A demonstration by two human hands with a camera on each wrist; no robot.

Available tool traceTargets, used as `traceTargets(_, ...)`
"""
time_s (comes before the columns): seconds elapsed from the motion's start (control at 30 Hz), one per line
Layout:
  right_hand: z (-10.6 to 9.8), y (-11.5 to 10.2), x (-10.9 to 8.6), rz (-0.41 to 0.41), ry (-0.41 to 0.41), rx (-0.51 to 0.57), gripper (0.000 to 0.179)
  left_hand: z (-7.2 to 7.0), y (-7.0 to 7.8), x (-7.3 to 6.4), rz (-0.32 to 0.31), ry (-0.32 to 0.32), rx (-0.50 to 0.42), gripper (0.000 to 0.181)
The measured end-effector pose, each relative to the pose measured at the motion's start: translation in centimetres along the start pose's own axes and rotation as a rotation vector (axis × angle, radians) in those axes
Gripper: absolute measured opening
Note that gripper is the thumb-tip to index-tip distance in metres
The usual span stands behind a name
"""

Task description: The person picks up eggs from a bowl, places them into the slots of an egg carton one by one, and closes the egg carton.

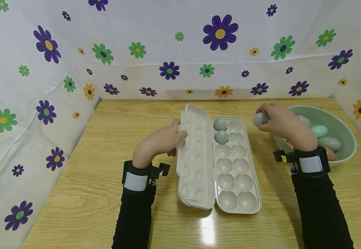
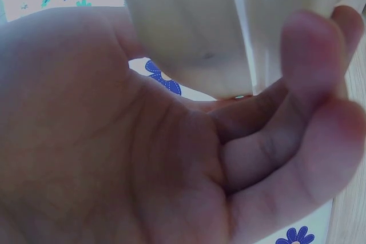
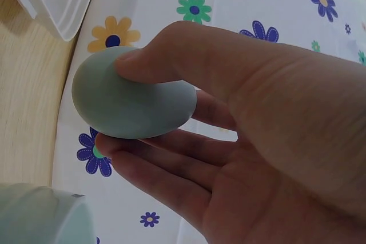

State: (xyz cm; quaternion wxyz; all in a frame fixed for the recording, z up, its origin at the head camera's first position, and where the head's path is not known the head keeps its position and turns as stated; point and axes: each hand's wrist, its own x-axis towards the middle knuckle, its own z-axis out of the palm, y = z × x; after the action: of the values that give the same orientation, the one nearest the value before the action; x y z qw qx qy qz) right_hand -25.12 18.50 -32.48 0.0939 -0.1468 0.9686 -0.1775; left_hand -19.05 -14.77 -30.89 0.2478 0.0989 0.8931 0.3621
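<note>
A white plastic egg carton [image 1: 241, 166] lies open on the table, its hinged lid [image 1: 199, 152] raised at the left. My left hand [image 1: 161, 140] holds the lid's left edge, thumb on the inner side and fingers behind. In the left wrist view the fingers curl beside the pale lid [image 2: 189, 32]. Two grey-green eggs, a far one [image 1: 220, 125] and a nearer one [image 1: 221, 137], sit in the far left cups. Between carton and bowl, my right hand [image 1: 284, 121] pinches another pale grey-green egg [image 3: 108, 98] above the table, thumb on one side, fingers on the other.
At the right stands a pale green bowl [image 1: 349, 140] with several eggs, among them a mint one [image 1: 319, 131] and a grey one [image 1: 329, 143]; my right forearm covers part of it. A flowered cloth [image 1: 186, 45] hangs behind the wooden table [image 1: 105, 180] and at its sides.
</note>
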Motion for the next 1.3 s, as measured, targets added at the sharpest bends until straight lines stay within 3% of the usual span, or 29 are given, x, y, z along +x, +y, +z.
traceTargets(0.83,2.2,-2.3,0.8,-0.13,-0.009,-0.049,0.041,-0.1,-0.1,0.0,-0.002,0.0,0.014,0.049)
traceTargets(1.3,3.1,-3.1,1.1,-0.137,-0.047,-0.038,0.042,-0.1,0.1,-0.1,-0.001,-0.002,0.001,0.05)
